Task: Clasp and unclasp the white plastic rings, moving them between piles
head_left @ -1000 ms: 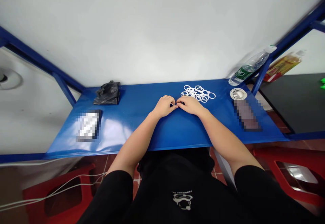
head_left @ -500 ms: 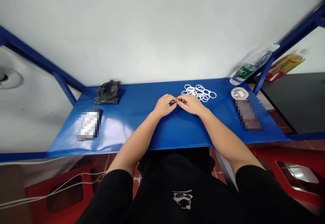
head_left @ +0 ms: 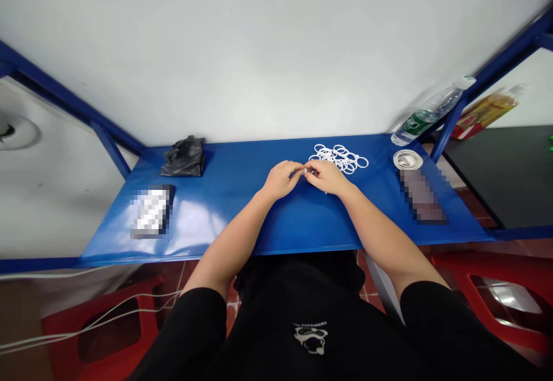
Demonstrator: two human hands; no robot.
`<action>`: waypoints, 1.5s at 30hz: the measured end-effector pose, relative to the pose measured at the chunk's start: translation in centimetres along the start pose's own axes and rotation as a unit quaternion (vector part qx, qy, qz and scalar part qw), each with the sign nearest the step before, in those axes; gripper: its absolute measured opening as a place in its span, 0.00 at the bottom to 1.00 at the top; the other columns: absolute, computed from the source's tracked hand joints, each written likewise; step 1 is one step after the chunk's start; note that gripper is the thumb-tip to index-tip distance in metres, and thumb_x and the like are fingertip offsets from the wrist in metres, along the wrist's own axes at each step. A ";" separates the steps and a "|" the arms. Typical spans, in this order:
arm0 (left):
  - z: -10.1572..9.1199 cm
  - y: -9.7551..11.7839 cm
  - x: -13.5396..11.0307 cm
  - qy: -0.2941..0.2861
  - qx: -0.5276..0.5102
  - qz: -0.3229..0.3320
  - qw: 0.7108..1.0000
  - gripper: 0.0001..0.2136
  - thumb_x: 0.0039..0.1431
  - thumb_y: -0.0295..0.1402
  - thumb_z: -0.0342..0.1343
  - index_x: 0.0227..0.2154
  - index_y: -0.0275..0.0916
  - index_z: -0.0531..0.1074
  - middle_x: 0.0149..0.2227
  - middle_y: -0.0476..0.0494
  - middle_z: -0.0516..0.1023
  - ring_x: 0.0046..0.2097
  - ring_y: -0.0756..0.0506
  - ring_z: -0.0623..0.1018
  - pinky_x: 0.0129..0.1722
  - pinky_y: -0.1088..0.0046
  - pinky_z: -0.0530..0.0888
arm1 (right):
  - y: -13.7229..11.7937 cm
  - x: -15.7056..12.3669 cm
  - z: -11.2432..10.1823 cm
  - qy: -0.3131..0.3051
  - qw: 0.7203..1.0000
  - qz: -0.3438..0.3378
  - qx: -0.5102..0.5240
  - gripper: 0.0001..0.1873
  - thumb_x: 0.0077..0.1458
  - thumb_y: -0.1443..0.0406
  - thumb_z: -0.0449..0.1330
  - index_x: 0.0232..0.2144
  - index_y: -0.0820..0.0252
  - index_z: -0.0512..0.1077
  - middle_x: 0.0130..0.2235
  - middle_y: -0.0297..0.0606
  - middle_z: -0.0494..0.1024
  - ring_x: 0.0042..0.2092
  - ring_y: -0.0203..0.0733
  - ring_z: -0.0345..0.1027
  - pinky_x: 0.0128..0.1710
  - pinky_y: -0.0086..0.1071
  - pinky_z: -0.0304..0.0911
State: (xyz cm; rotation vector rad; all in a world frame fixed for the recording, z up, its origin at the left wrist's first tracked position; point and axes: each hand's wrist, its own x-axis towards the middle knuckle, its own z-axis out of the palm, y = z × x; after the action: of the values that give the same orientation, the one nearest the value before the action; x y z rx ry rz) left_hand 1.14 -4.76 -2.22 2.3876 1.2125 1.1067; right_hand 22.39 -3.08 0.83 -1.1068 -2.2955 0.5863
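**Both hands pinching one ring, mid-desk**

Left hand (head_left: 280,179) and right hand (head_left: 328,177) meet fingertip to fingertip. Both pinch a small white ring (head_left: 305,170) just above the blue desk (head_left: 242,220). Ring pile (head_left: 340,158) sits just behind the right hand. Black bag (head_left: 184,156) back left, bottle (head_left: 425,114) back right.

One blue table (head_left: 259,220) bears everything. Two hands are on it, the left hand (head_left: 280,179) and the right hand (head_left: 328,178), with one small white ring (head_left: 305,170) between their fingertips. Just beyond lies one heap of white rings (head_left: 341,157), too overlapped to count exactly, well over a dozen. Far left sits one black plastic bag (head_left: 184,156). Far right there is one water bottle (head_left: 427,113) and one round metal tin (head_left: 407,159). Below the table are two red stools, one left (head_left: 108,323) and one right (head_left: 496,294).
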 end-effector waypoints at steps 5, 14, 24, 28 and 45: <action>-0.1 0.1 0.0 -0.007 0.002 -0.002 1.000 0.11 0.75 0.36 0.52 0.47 0.41 0.79 0.45 0.41 0.85 0.47 0.44 0.82 0.51 0.62 0.78 | -0.1 0.0 -0.1 -0.004 1.000 0.001 -0.003 0.09 0.59 0.65 0.58 0.37 0.57 0.78 0.35 0.37 0.82 0.35 0.42 0.72 0.38 0.33 0.61; 0.1 0.1 0.0 -0.023 0.007 0.000 1.000 0.10 0.75 0.36 0.52 0.46 0.42 0.79 0.46 0.42 0.85 0.48 0.44 0.83 0.52 0.62 0.78 | 0.0 0.1 -0.1 -0.008 1.000 -0.010 -0.017 0.08 0.55 0.66 0.57 0.34 0.56 0.77 0.33 0.37 0.80 0.35 0.42 0.71 0.38 0.34 0.62; 0.2 0.8 0.1 -0.055 -0.044 0.008 0.997 0.09 0.74 0.36 0.54 0.47 0.43 0.80 0.48 0.42 0.86 0.50 0.44 0.84 0.54 0.63 0.79 | 0.4 0.1 -0.2 -0.005 1.000 -0.027 -0.014 0.10 0.54 0.67 0.55 0.32 0.56 0.77 0.32 0.37 0.79 0.36 0.45 0.72 0.39 0.36 0.63; 0.3 0.4 0.1 -0.017 -0.074 -0.008 0.997 0.10 0.72 0.38 0.58 0.50 0.42 0.79 0.46 0.42 0.86 0.45 0.45 0.84 0.49 0.66 0.80 | 0.4 0.0 -0.5 0.014 1.000 -0.017 0.003 0.14 0.57 0.67 0.56 0.41 0.55 0.81 0.38 0.37 0.84 0.39 0.45 0.75 0.42 0.37 0.65; -5.2 -6.3 -0.7 0.054 0.208 -0.262 0.941 0.08 0.63 0.41 0.64 0.36 0.44 0.82 0.43 0.36 0.85 0.51 0.29 0.79 0.63 0.33 0.60 | 5.6 0.3 -2.7 0.165 0.968 0.115 -0.150 0.19 0.67 0.63 0.54 0.53 0.59 0.81 0.54 0.52 0.79 0.55 0.63 0.68 0.57 0.58 0.63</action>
State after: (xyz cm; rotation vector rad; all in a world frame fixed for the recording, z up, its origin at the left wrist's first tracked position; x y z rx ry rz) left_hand -6.55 -1.96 -2.22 2.0639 2.1401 0.8745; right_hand 27.09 0.76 -0.24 -1.5030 -2.0193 0.1173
